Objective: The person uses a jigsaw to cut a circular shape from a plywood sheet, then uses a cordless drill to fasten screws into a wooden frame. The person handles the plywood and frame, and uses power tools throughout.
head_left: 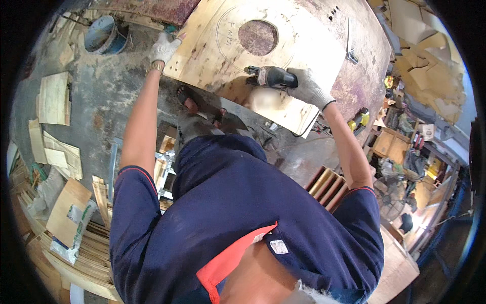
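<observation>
A pale plywood panel [202,55] lies over a reddish-stained worktable [364,76]. Near its far side is a round cut-out, with circles pencilled around it and handwriting beside it. My gloved left hand [164,49] grips the panel's left edge, a bare fingertip against the wood. My right hand [310,87], also gloved, is closed around the rear of a dark handheld power tool [271,77]. The tool lies on its long axis over the panel, between the hole and the near edge; its working end and exact kind are unclear.
A metal square [351,54] lies on the table's right. A blue bucket [105,35] stands on the floor at far left, with plywood offcuts [54,99] below it. Cluttered shelves [400,147] and a fan [390,197] are at right. My feet [190,104] show below the panel.
</observation>
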Demonstrator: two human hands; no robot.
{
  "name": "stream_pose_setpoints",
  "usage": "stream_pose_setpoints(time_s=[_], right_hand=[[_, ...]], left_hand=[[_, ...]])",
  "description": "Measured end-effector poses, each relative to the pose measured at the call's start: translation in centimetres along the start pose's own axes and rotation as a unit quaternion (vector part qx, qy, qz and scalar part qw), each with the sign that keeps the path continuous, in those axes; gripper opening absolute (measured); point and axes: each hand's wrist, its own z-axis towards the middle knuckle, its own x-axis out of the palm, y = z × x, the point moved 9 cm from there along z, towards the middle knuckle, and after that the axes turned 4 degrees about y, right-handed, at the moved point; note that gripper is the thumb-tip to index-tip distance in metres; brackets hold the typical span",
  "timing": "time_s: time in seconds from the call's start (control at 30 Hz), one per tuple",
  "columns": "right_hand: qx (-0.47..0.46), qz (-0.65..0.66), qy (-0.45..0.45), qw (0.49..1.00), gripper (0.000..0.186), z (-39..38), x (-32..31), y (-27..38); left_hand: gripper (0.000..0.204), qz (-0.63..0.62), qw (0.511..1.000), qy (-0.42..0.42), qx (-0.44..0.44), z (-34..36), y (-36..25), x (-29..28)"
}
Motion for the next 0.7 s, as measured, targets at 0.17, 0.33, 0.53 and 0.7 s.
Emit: stream_pose_setpoints(time_s=[0.17, 0.33, 0.53, 0.7], right_hand=[[0.021, 0.055, 0.126, 0.99, 0.034, 0.7, 2.2, -1.9], [-0.039, 0.013, 0.126, 0.991, 0.033, 0.8, 2.5, -0.7], [-0.026, 0.011, 0.146, 0.989, 0.03, 1.0, 2.5, -0.4], [-0.037, 0.059, 0.13, 0.989, 0.027, 1.0, 2.5, -0.3]], left_hand=[[0.083, -0.132, 0.978, 0.16, 0.013, -0.9, 2.0, 5.7], [0.087, -0.123, 0.987, 0.101, 0.001, -2.5, 3.5, 5.9], [0.088, -0.111, 0.983, 0.144, -0.025, -3.0, 3.2, 5.4], [0.09, -0.156, 0.982, 0.108, 0.009, -2.7, 3.3, 5.6]])
